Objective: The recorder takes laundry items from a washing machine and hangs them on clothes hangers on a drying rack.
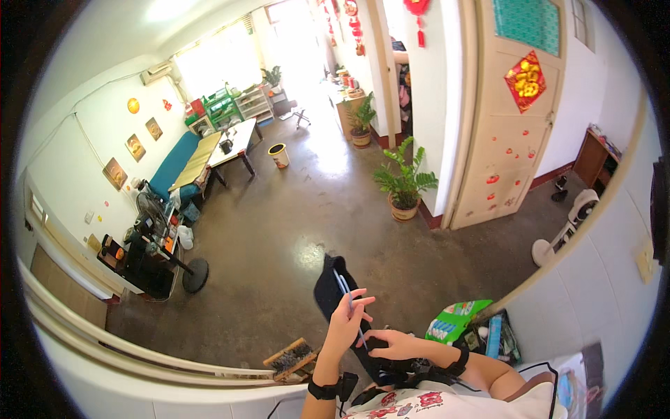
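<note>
A black garment (328,293) hangs in front of me, with a light blue clothes hanger (343,285) partly against it. My left hand (346,319) is raised at the hanger's middle, its thumb and fingers around the blue bar and some fingers spread. Lower and to the right, my right hand (390,345) is bent at the garment's edge, near the hanger's lower end; its fingertips are partly lost against the black cloth. Both wrists wear black bands. How the hanger sits in the cloth cannot be told.
A wooden-framed brush-like object (290,359) lies below left. A green package (453,322) and a filled bin (510,335) stand at right by the tiled wall (581,272). Beyond are a potted plant (404,201), a black fan (195,275) and a white fan (544,252).
</note>
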`<move>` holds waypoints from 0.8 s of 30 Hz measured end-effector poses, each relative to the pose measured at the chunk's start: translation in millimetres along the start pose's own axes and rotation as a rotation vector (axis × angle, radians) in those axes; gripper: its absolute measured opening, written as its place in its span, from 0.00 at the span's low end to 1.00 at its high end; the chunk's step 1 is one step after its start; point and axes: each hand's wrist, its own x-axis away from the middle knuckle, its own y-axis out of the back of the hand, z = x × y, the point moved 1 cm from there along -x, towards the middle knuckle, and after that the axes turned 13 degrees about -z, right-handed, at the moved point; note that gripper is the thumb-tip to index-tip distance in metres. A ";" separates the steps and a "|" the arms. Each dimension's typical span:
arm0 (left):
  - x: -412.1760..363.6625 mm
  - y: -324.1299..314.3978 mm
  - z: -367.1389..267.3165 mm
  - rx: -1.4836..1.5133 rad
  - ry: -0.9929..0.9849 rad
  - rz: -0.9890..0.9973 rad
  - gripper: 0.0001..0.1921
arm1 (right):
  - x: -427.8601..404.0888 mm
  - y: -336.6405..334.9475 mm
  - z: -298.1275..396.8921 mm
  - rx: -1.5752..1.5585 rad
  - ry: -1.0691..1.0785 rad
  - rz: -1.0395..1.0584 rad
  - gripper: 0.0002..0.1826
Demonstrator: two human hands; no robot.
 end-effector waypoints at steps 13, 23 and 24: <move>-265.3 44.9 49.8 -0.076 0.045 0.267 0.28 | -270.1 144.6 -50.9 -0.191 -0.086 -0.301 0.13; -525.9 47.9 24.6 -0.380 -0.338 0.247 0.27 | -434.6 311.7 -32.2 -0.185 0.003 -0.859 0.07; -548.3 45.3 29.2 -0.364 -0.213 0.254 0.25 | -449.1 329.8 -35.0 -0.228 -0.035 -0.866 0.07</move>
